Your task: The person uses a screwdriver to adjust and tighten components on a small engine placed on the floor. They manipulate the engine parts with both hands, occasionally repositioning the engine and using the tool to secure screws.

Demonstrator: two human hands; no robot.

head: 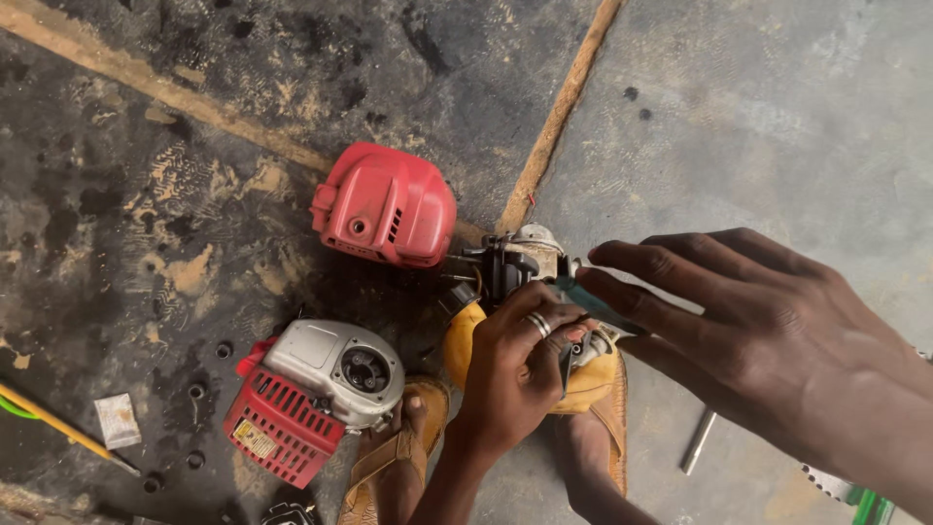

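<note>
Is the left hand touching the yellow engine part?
Touching. The head view shows the left hand gripping the yellow engine part, fingers lying on its top.

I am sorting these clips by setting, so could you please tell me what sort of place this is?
Probably an informal small-engine repair spot, worked at ground level. The stained concrete floor holds a loose red engine cover and a red and grey starter housing, and both hands work on a small yellow-bodied engine.

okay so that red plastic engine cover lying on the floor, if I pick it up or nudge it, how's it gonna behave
The red cover looks like a hollow moulded shell, so probably light and stiff. It lies domed side up on the gritty floor, so a nudge would likely slide it, not roll it. Its glossy curves may be slippery.
</note>
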